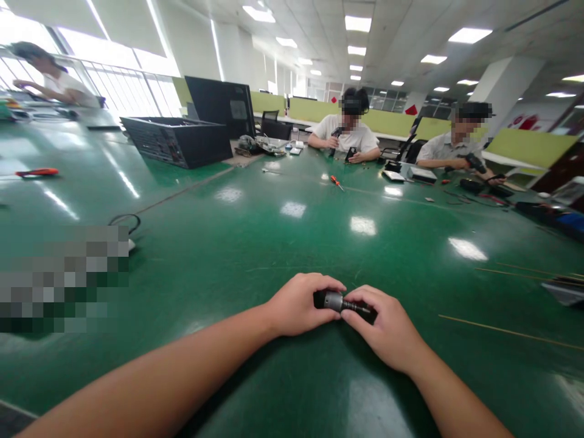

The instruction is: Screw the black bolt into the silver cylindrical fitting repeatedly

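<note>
Just above the green tabletop, a small grey metal cylinder with a thinner, stepped dark shaft lies roughly level between my two hands. The fingers and thumb of my left hand curl around its thick end, and a dark part there is partly hidden inside the palm. From the other side, my right hand closes its thumb and fingers about the shaft end, which points right. The fingertips of both hands nearly meet at the middle of the piece.
An orange screwdriver lies farther back, and a red-handled tool is at left. An open black computer case stands back left. Thin brass-coloured rods lie right. Two people work across the table; another person is far left.
</note>
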A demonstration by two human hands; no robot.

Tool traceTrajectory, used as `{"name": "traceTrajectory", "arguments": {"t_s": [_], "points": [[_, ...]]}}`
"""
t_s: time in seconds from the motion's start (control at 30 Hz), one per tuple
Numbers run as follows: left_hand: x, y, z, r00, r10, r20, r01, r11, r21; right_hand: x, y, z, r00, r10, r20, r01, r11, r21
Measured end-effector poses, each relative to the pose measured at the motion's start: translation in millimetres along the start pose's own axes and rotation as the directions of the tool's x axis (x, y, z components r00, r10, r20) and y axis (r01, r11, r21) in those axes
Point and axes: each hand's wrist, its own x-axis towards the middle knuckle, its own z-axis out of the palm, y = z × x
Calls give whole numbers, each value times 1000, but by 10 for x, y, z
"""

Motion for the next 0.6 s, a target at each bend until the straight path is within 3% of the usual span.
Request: {"name": "traceTrajectory", "arguments": {"t_s": [0.6], "points": [[-10, 78, 8, 998, -23, -63, 26, 998, 62, -16, -1, -38, 997, -47, -61, 42, 996, -84]]}}
